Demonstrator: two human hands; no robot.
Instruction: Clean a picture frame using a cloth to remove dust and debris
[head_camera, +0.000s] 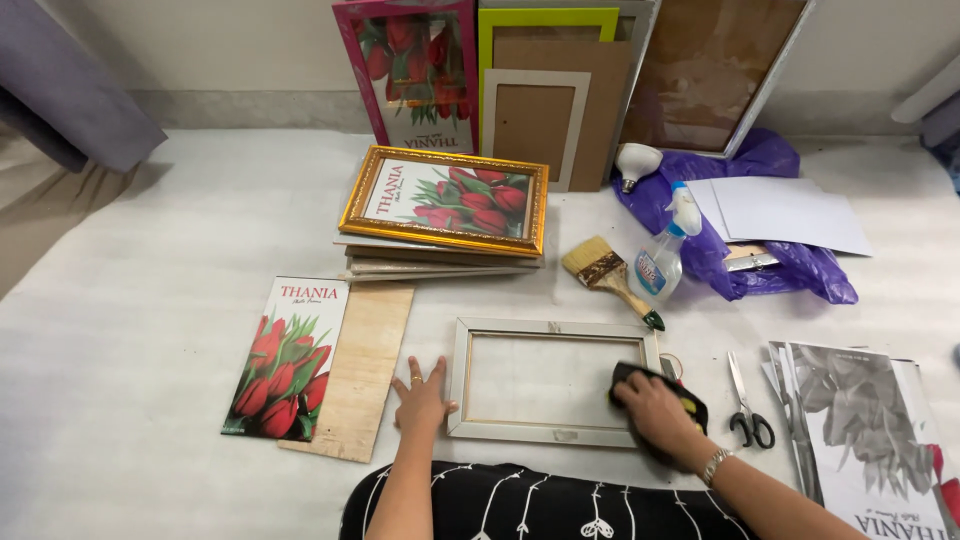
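Wiping glass in silver frame (553, 381), flat on table (150, 330) just ahead of torso; long axis 9-to-3, face up. Left hand (420, 398) flat, fingers splayed, pinning frame's 9 o'clock edge; right hand (655, 404) fingers curled, pressing dark cloth (690, 410) onto 3 o'clock end. Best done with steady left pressure, even strokes along long axis, working corners. Spray bottle (660, 258) and brush (605, 270) at 1 o'clock; scissors (745, 402) at 3; tulip print (288, 357) at 9.

The scene is evenly and brightly lit from above. Only soft, short shadows are cast on the white counter (150, 300). Focus is held sharp throughout. Slight wide-angle bending is seen at the edges, and faint glare on the gold frame (445, 200).
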